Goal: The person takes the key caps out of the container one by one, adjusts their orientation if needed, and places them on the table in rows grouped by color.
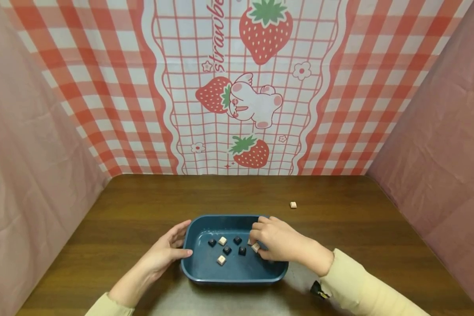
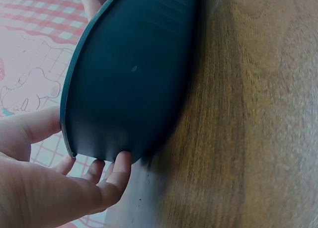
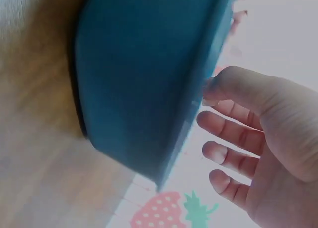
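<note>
A dark blue rectangular tray stands on the table and holds several small black and cream keycaps. My left hand grips the tray's left end, thumb at the rim and fingers along the outer wall, as the left wrist view also shows. Over the tray's right end, my right hand pinches a cream keycap between thumb and index finger. Another pale keycap is partly hidden beside those fingers. Near the tray's middle lie a black keycap and a cream keycap.
One cream keycap lies on the wooden table behind the tray, to the right. A small black object shows at the right sleeve. A strawberry-print cloth hangs at the back, with pink cloth on both sides.
</note>
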`<move>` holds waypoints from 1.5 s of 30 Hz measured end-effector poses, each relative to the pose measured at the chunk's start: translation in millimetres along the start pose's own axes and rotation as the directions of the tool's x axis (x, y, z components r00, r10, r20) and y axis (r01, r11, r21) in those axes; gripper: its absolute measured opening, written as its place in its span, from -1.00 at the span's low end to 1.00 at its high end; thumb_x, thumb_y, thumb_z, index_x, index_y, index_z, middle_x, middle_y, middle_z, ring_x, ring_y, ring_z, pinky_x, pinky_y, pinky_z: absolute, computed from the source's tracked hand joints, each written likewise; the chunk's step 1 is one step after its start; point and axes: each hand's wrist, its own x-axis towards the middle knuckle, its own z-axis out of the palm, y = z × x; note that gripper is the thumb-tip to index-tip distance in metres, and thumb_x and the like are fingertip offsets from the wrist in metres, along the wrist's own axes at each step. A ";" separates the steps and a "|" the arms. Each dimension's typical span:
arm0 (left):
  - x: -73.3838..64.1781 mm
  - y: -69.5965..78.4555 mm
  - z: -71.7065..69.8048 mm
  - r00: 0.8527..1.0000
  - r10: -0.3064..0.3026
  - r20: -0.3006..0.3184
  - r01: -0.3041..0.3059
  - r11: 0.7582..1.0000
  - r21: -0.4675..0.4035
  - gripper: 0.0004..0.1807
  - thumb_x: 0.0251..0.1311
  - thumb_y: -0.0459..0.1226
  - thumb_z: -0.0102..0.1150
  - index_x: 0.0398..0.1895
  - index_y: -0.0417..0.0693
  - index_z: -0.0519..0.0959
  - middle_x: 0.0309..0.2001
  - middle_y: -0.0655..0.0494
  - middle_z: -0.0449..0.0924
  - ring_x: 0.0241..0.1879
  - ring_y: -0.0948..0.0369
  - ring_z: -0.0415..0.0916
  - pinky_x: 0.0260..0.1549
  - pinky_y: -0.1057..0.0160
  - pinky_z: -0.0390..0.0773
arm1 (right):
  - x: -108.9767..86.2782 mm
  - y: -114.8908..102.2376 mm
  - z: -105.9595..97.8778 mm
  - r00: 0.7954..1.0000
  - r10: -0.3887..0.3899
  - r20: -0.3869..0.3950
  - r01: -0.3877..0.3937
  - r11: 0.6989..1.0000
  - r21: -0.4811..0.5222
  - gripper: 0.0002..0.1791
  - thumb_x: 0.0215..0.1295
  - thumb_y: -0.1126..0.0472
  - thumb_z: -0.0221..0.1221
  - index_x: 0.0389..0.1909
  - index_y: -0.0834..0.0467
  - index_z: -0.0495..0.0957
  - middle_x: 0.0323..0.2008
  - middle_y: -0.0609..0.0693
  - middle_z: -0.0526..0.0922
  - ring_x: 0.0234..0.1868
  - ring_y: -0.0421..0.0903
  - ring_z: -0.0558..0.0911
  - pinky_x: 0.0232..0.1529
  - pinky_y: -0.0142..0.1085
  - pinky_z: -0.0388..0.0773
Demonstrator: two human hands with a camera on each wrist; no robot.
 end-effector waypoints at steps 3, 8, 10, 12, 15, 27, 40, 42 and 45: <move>-0.1 -1.0 -0.4 1.000 -0.001 0.001 0.001 1.000 -0.005 -0.12 0.06 -0.57 0.14 0.45 -0.20 -0.04 0.36 -0.35 0.04 0.18 -0.08 0.29 -0.09 0.22 0.45 | -2.1 5.8 -12.7 1.000 0.013 -0.022 -0.013 1.000 -0.015 -0.84 0.02 0.08 0.33 -0.44 -0.09 0.52 -0.45 -0.24 0.44 -0.35 -0.22 0.35 -0.38 -0.32 0.27; -0.3 -0.5 -0.1 1.000 0.002 -0.001 -0.002 1.000 0.001 -0.12 0.06 -0.56 0.15 0.45 -0.21 -0.02 0.36 -0.36 0.05 0.18 -0.09 0.30 -0.08 0.21 0.45 | -6.8 17.7 -30.4 0.996 0.044 -0.076 -0.047 0.998 -0.044 -0.85 0.03 0.12 0.32 -0.45 -0.06 0.50 -0.45 -0.22 0.45 -0.33 -0.19 0.38 -0.36 -0.30 0.30; -0.3 0.2 0.2 1.000 0.003 -0.002 -0.003 1.000 0.002 -0.12 0.05 -0.57 0.15 0.45 -0.21 -0.02 0.35 -0.36 0.06 0.18 -0.10 0.30 -0.08 0.21 0.45 | -8.8 24.5 -36.5 0.993 0.056 -0.104 -0.063 0.996 -0.070 -0.84 0.02 0.12 0.33 -0.45 -0.05 0.51 -0.45 -0.20 0.46 -0.33 -0.18 0.40 -0.37 -0.29 0.32; -0.3 0.9 0.4 1.000 0.003 -0.004 -0.003 1.000 -0.001 -0.12 0.04 -0.57 0.15 0.44 -0.22 -0.02 0.35 -0.36 0.07 0.17 -0.11 0.30 -0.09 0.21 0.46 | -10.6 32.3 -41.4 0.989 0.062 -0.131 -0.075 0.993 -0.092 -0.83 -0.01 0.13 0.34 -0.46 -0.02 0.51 -0.47 -0.19 0.46 -0.35 -0.16 0.40 -0.40 -0.30 0.33; -0.4 1.4 0.1 1.000 0.004 -0.008 -0.004 1.000 -0.005 -0.12 0.04 -0.58 0.14 0.44 -0.21 -0.01 0.35 -0.36 0.07 0.17 -0.12 0.29 -0.09 0.22 0.45 | -13.7 45.8 -46.8 0.982 0.075 -0.173 -0.094 0.990 -0.102 -0.83 -0.06 0.17 0.34 -0.50 -0.01 0.51 -0.51 -0.19 0.46 -0.39 -0.17 0.40 -0.42 -0.32 0.34; -0.4 1.2 0.6 1.000 0.004 -0.003 -0.004 1.000 0.007 -0.12 0.05 -0.57 0.15 0.44 -0.22 -0.02 0.36 -0.36 0.06 0.19 -0.12 0.28 -0.07 0.20 0.46 | -36.9 99.9 -40.8 0.948 0.240 -0.208 -0.255 0.966 -0.050 -0.82 -0.13 0.26 0.38 -0.51 0.05 0.55 -0.48 -0.13 0.53 -0.36 -0.11 0.44 -0.36 -0.21 0.37; 1.9 0.1 -0.3 1.000 -0.006 -0.013 0.006 1.000 0.011 -0.14 0.05 -0.56 0.15 0.44 -0.18 0.01 0.35 -0.33 0.09 0.19 -0.11 0.29 -0.06 0.20 0.45 | -57.7 146.6 4.3 0.896 0.424 -0.132 -0.429 0.903 -0.005 -0.86 -0.10 0.27 0.33 -0.51 0.06 0.55 -0.48 -0.10 0.53 -0.36 -0.05 0.47 -0.42 -0.18 0.39; 2.1 -0.4 -0.3 1.000 -0.005 -0.012 0.005 1.000 0.010 -0.13 0.05 -0.56 0.15 0.44 -0.19 0.01 0.35 -0.33 0.09 0.19 -0.11 0.28 -0.06 0.21 0.45 | -60.2 151.0 12.7 0.885 0.453 -0.105 -0.455 0.891 0.007 -0.86 -0.08 0.26 0.33 -0.51 0.07 0.55 -0.49 -0.10 0.52 -0.37 -0.05 0.46 -0.43 -0.18 0.39; 1.5 -0.1 -0.3 1.000 0.003 -0.007 -0.003 1.000 0.013 -0.13 0.04 -0.57 0.15 0.44 -0.21 0.00 0.35 -0.35 0.08 0.20 -0.12 0.28 -0.06 0.21 0.45 | -62.7 155.2 23.6 0.871 0.486 -0.076 -0.485 0.874 0.030 -0.87 -0.07 0.27 0.33 -0.50 0.09 0.55 -0.49 -0.08 0.51 -0.40 -0.05 0.44 -0.47 -0.18 0.38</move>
